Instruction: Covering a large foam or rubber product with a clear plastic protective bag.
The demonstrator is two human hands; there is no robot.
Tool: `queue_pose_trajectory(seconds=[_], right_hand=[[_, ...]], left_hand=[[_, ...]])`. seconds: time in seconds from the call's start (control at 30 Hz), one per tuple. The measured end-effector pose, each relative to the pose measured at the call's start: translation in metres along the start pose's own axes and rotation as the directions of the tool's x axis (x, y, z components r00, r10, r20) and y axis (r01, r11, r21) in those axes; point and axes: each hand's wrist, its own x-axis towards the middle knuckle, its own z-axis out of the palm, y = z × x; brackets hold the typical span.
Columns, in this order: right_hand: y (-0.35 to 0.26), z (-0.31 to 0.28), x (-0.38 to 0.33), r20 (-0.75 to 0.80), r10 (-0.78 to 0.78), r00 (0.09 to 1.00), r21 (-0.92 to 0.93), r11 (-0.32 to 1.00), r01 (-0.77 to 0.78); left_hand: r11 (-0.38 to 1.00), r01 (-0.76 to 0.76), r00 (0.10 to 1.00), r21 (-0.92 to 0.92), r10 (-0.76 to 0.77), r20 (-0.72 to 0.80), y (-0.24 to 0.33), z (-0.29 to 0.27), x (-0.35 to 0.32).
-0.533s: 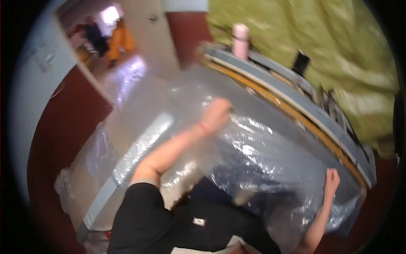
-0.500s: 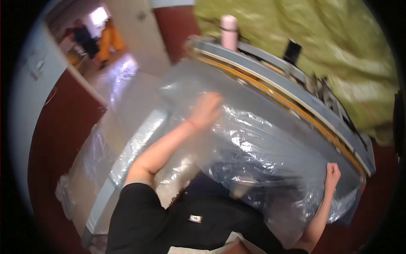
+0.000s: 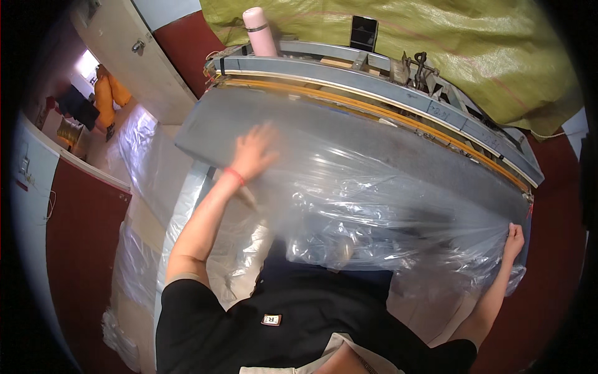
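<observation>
Plastic sheet (image 3: 374, 187): lies on the grey bench (image 3: 205, 128), long axis running from your left grip to your right.
Left hand (image 3: 254, 151): spread flat, pressing it.
Right hand (image 3: 513, 240): pinching its far corner.

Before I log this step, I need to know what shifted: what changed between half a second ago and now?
The left hand slid up and left across the clear plastic sheet, now lying flat with fingers spread on the grey table. The sheet looks more spread out toward the yellow strip. The right hand stayed clenched on the sheet's right edge. The pink bottle kept its place.
</observation>
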Motion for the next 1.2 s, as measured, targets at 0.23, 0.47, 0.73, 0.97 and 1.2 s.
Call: queue_pose_trajectory(seconds=[0.23, 0.47, 0.73, 0.97, 1.2], right_hand=[[-0.010, 0.003, 0.008, 0.035, 0.060, 0.998, -0.096, 0.994, -0.057], [0.005, 0.006, 0.016, 0.017, 0.113, 0.993, -0.200, 0.974, -0.107], [-0.008, 0.000, 0.012, 0.015, 0.152, 0.988, -0.247, 0.958, -0.143], [0.006, 0.002, 0.007, 0.015, 0.170, 0.985, -0.222, 0.961, -0.162], [-0.013, 0.002, 0.014, 0.019, 0.175, 0.984, -0.273, 0.948, -0.164]], left_hand=[[0.951, 0.272, 0.880, -0.149, -0.308, -0.362, -0.061, 0.014, 0.007], [0.826, -0.331, 0.944, -0.455, 0.285, -0.169, 0.075, 0.001, -0.134], [0.970, 0.079, 0.984, -0.230, -0.112, -0.135, 0.111, 0.070, -0.135], [0.273, -0.004, 0.852, -0.962, -0.502, -0.146, 0.089, -0.037, -0.064], [0.706, -0.200, 0.980, -0.679, 0.137, -0.146, 0.196, -0.042, -0.074]])
